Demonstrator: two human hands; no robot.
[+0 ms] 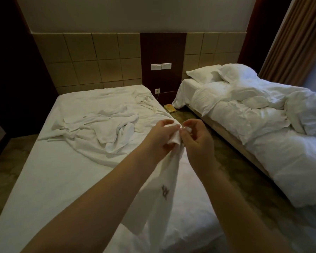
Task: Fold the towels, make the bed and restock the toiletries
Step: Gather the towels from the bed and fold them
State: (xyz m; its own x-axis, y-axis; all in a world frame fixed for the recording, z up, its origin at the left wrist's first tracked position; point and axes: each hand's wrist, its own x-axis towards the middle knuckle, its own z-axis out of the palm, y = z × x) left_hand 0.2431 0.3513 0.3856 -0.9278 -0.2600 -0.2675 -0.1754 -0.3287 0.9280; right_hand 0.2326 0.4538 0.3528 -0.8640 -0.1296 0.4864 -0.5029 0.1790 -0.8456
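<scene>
I hold a white towel (pixel 161 201) with a dark embroidered mark up in front of me; it hangs down over the near corner of the left bed (pixel 44 189). My left hand (pixel 162 136) grips its top edge with curled fingers. My right hand (pixel 197 141) pinches the same edge right beside it. More crumpled white towels (pixel 102 125) lie spread across the middle of the left bed. The right bed (pixel 285 170) carries a rumpled white duvet (pixel 248 110) and two pillows (pixel 224 73) at its head.
A narrow carpeted aisle (pixel 232 167) runs between the beds, with a small yellow object (pixel 169 108) on the floor at its far end. A dark panel with switches (pixel 161 66) stands behind. Brown curtains (pixel 292 39) hang at the right.
</scene>
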